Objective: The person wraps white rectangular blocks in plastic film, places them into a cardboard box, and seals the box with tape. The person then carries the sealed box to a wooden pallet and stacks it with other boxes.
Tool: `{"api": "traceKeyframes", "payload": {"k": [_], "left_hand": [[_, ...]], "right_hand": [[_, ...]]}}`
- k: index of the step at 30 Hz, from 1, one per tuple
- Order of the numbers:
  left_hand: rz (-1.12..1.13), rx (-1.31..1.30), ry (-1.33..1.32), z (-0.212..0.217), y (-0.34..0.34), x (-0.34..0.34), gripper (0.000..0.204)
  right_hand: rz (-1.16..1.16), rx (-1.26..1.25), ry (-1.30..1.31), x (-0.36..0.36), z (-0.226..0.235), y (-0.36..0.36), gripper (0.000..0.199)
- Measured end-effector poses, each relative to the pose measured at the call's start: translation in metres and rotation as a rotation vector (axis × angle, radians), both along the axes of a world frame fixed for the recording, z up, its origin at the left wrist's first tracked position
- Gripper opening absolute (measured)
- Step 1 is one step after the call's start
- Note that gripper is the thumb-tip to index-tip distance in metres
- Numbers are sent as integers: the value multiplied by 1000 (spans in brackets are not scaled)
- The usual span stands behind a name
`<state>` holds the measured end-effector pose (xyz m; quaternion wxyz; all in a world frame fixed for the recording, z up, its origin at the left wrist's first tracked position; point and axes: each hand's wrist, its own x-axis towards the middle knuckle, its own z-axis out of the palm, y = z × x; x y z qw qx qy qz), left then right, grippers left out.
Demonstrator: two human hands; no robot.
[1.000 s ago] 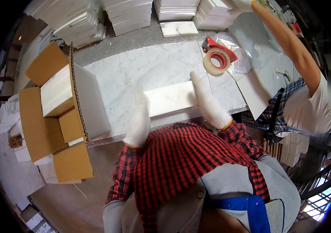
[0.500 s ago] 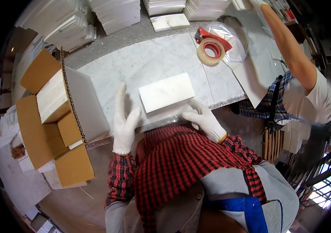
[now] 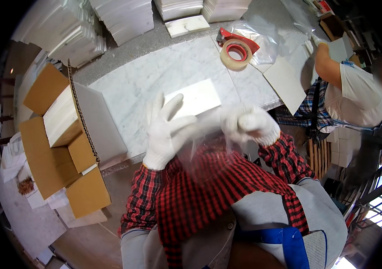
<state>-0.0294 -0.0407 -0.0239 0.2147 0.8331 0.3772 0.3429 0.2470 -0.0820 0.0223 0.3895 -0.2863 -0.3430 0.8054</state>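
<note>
A grey-veined marble worktop (image 3: 155, 85) fills the middle of the view; at its left edge stands an open cardboard box (image 3: 52, 143) with pale slabs packed inside; stacks of white tiles (image 3: 123, 18) line the far side. A co-worker (image 3: 357, 98) in a white shirt stands at the right end, holding up a tile. On the worktop a single white tile (image 3: 195, 96) lies flat, just beyond the gloved hands; further off sits a roll of tape (image 3: 236, 53) on a red dispenser, beside a crumpled plastic sheet (image 3: 262, 38). A clear plastic bag (image 3: 204, 143) hangs between the hands over the red checked sleeves; the left hand (image 3: 166, 132) touches it with fingers spread wide; the right hand (image 3: 250, 125) is curled tight, pinching the bag's top edge.
</note>
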Motion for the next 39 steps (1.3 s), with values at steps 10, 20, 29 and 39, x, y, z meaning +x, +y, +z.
{"api": "traceKeyframes", "payload": {"k": [10,20,29,39], "left_hand": [[232,-974,-204,-4,101,-12,40],[276,-1141,26,-56,121,-15,35],[303,-1102,223,-24,122,-5,35],[310,-1072,186,-34,117,-9,32]], "right_hand": [[-296,-63,-213,-33,-44,160,50],[178,305,-1284,-9,-67,190,35],[94,1284,-1710,27,-79,332,52],[593,1091,-1727,32,-60,387,99]]}}
